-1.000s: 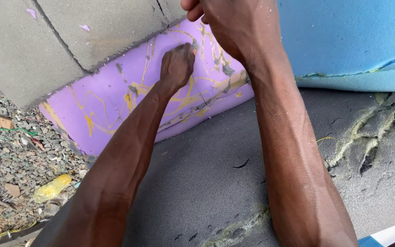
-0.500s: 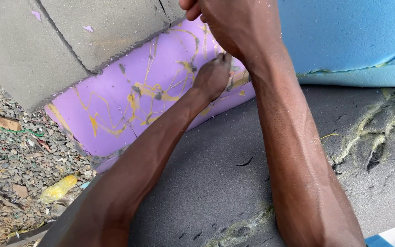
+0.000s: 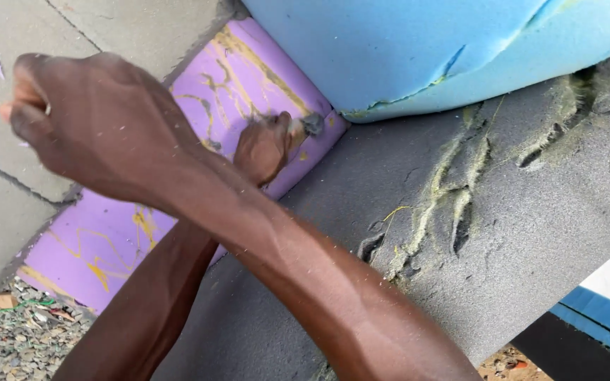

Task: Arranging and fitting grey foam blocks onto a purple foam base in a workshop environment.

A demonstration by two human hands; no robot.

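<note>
My left hand reaches from the lower left onto a purple foam slab streaked with yellow glue. Its fingers pinch a small grey tool whose tip presses on the slab's edge, right where the purple foam meets a blue foam block and a grey foam sheet. My right hand is a closed fist held above the concrete wall, its forearm crossing over my left arm. Nothing shows inside the fist.
The grey foam sheet has torn gouges with yellowish glue. Gravel and litter lie on the ground at the lower left. A blue and white edge runs along the lower right.
My left hand has slid right along the purple foam to its corner by the blue block. My right fist now sits far to the left, and the view has shifted.
</note>
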